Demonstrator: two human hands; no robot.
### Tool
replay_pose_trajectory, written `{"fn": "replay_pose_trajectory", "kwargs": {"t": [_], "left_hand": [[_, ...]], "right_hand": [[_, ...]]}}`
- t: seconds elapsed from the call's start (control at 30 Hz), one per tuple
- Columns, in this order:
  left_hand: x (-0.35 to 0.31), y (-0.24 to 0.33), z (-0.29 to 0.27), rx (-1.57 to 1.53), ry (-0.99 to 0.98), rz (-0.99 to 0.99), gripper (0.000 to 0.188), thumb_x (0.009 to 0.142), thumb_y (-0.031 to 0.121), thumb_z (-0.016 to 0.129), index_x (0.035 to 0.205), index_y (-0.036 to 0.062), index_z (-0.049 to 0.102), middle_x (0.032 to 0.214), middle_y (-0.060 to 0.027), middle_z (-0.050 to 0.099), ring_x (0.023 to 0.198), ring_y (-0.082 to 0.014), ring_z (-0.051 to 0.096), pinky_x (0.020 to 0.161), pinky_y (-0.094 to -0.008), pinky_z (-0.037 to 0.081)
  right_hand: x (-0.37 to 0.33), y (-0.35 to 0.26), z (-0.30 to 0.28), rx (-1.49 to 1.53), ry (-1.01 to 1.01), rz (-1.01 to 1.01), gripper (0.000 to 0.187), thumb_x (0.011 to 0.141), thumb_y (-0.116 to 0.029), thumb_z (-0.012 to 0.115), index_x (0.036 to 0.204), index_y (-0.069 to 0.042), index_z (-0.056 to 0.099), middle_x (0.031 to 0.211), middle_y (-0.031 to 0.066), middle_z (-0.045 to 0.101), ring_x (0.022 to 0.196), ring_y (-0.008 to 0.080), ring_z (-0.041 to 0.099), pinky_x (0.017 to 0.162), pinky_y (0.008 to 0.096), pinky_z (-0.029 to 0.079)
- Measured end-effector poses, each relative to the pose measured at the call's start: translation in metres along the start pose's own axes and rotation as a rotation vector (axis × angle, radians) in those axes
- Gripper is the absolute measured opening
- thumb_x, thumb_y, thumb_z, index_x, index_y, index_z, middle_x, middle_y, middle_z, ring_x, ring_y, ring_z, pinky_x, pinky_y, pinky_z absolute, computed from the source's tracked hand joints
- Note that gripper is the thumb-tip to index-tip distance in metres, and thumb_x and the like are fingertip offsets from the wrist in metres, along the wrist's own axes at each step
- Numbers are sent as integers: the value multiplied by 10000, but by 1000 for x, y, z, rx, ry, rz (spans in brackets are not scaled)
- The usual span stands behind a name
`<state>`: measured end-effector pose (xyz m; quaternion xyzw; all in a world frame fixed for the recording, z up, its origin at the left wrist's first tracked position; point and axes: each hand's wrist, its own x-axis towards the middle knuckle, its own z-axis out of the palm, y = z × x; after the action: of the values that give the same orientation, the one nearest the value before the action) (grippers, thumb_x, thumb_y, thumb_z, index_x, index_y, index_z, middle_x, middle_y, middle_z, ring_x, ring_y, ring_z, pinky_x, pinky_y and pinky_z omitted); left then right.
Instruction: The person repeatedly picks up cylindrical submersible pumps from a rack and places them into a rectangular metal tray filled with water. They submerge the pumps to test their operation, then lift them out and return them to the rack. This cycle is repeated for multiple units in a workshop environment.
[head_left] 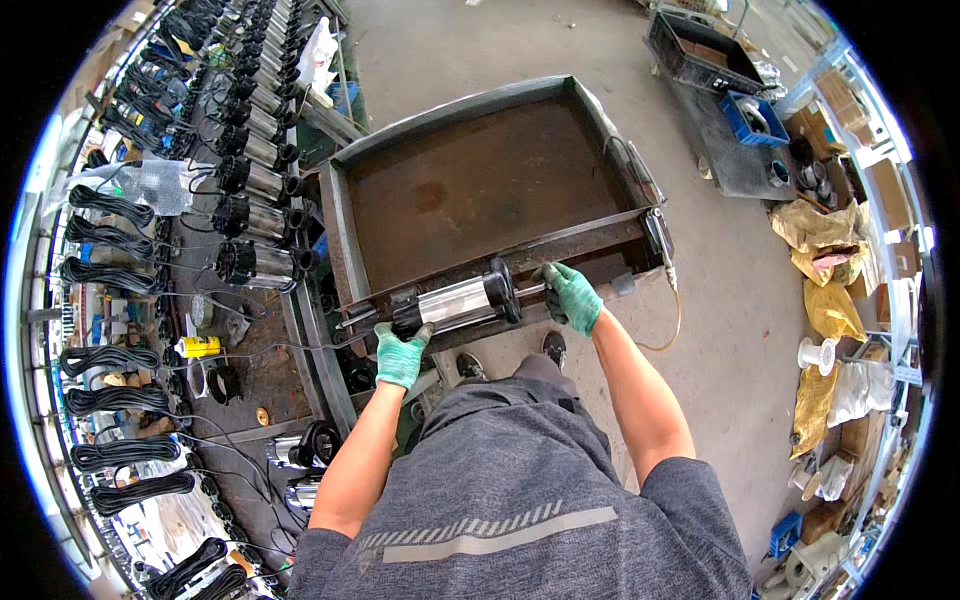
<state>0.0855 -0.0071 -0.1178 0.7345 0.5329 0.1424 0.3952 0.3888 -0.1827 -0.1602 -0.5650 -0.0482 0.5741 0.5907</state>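
A submersible pump with a shiny metal body and black ends lies on its side along the near edge of a water-filled metal tank. My left hand, in a green glove, grips its left end from below, near the black cap. A dark cable runs left from that end. At the other end, my right hand, gloved too, is closed around a short metal rod pointing into the black flange. Its fingertips are partly hidden.
Rows of similar pumps and coiled black cables fill the bench on the left. A yellow can stands there. A thin hose hangs off the tank's right corner. Black crate and shelves stand at right.
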Motion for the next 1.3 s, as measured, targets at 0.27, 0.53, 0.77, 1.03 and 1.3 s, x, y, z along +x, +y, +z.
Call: {"fn": "replay_pose_trajectory", "kwargs": {"t": [0.27,0.53,0.77,1.03,1.3], "left_hand": [[3,-17,1,-31,3,5,604,831,212,887,1197,-10,459,1084,-129,707,945,-232,672,900,-344,533],[1,-1,1,-58,-7,-23,595,831,230,884,1193,-16,480,1086,-137,718,954,-243,684,895,-361,538],[5,-23,3,-51,-13,20,626,825,238,892,1192,-21,456,1093,-157,715,951,-255,688,888,-364,542],[-1,-16,-1,-97,-14,-38,634,820,275,896,1211,-22,495,1110,-146,696,962,-254,653,903,-366,527],[5,-28,7,-69,-1,-21,696,793,317,908,1232,-25,490,1153,-180,687,1028,-289,657,936,-397,521]], "right_hand": [[14,-23,14,-1134,165,-16,784,1061,-627,308,980,16,749,985,267,722,965,455,689,871,523,529],[32,21,-12,-564,128,-104,273,1087,-284,522,1248,-76,596,942,49,717,806,237,685,750,388,548],[-16,-31,-21,-130,-280,130,429,1019,-411,659,1149,-2,655,886,68,688,741,181,662,670,334,564],[5,-29,4,-801,110,-55,271,1014,-255,580,1154,-45,679,923,144,696,800,245,640,741,384,520],[7,-12,-43,-1175,-216,-869,386,910,-14,660,1294,-62,669,1299,191,662,1203,367,628,1022,401,518]]}}
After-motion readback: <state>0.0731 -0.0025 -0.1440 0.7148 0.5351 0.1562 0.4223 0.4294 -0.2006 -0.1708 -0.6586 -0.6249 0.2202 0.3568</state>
